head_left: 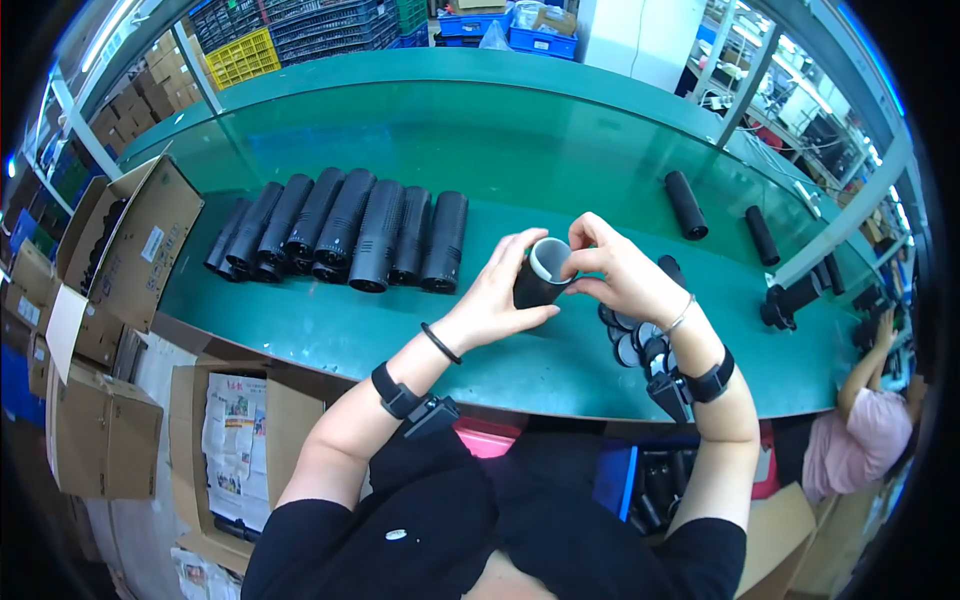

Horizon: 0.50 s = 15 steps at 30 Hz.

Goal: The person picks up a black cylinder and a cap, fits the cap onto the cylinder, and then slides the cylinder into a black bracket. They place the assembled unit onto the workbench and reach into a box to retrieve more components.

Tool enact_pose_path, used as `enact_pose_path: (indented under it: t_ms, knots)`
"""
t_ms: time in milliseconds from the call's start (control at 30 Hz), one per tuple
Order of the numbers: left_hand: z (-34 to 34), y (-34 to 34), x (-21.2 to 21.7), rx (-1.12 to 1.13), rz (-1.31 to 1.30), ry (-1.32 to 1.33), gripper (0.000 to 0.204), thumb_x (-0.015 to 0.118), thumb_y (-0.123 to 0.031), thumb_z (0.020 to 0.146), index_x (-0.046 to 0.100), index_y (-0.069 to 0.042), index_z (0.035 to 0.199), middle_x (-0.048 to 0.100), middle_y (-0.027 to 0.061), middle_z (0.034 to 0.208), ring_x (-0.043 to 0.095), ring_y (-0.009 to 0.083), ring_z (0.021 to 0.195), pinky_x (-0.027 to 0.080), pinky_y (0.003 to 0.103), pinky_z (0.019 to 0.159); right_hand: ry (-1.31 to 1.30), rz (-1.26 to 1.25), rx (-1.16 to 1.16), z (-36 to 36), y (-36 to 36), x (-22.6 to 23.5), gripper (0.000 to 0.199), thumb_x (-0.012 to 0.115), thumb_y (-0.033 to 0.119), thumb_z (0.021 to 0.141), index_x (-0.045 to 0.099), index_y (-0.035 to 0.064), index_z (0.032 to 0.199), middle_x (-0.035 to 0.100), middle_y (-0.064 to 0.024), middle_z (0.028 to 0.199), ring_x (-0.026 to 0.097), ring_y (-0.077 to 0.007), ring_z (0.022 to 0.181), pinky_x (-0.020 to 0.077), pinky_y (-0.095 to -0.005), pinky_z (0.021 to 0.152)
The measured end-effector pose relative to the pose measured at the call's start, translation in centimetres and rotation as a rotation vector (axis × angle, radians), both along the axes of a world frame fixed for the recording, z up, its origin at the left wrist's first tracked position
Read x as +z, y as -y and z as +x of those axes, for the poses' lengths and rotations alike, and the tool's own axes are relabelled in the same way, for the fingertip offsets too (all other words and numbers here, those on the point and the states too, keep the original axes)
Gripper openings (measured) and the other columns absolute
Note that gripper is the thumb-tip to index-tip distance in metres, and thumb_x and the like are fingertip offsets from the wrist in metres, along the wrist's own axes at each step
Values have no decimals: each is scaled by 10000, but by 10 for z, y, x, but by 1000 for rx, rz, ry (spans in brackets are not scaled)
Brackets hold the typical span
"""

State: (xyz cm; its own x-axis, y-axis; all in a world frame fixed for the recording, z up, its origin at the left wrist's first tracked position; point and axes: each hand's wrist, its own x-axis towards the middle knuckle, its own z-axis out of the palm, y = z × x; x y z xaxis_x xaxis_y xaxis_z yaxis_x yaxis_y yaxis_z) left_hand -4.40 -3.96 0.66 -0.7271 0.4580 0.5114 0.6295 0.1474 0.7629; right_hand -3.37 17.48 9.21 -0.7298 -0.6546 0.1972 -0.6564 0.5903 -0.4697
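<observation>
A short black tube (535,293) with a pale lining is tilted so that its open end faces me, above the green table (400,345). My left hand (495,300) is wrapped round its side, the thumb stretched along the near face. At the rim, my right hand (632,277) is closed, with its thumb and fingers pinching the tube's edge; whether anything small sits between them is hidden. Beside my right wrist lies a cluster of round dark-rimmed caps (628,350), partly covered by the forearm. Several black ribbed cylinders (378,235) lie stacked side by side to the left.
Loose black cylinders (686,205) lie at the far right, near a black fitting (790,303). An open cardboard box (150,245) of black parts stands at the left edge. Below the table are another carton (185,440) and a blue bin (616,480). A co-worker (862,430) sits at right.
</observation>
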Motion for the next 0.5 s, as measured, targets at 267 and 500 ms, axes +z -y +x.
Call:
enact_pose_path:
  t_ms: [267,500]
  knots:
    - [8,23,34,-48,-166,-221,298,805,-108,732,556,-54,885,432,155,1276,610,349,1022,528,424,831,34,-55,34,8,14,0,209,774,49,725,691,76,915,476,-100,1080,510,-275,1036,468,-355,889]
    - [8,22,30,-31,-190,-208,320,837,-148,707,571,-30,842,480,145,1194,606,335,977,518,412,772,-27,-66,114,7,12,-4,192,766,47,736,677,73,905,480,-113,1161,503,-287,1117,461,-382,937]
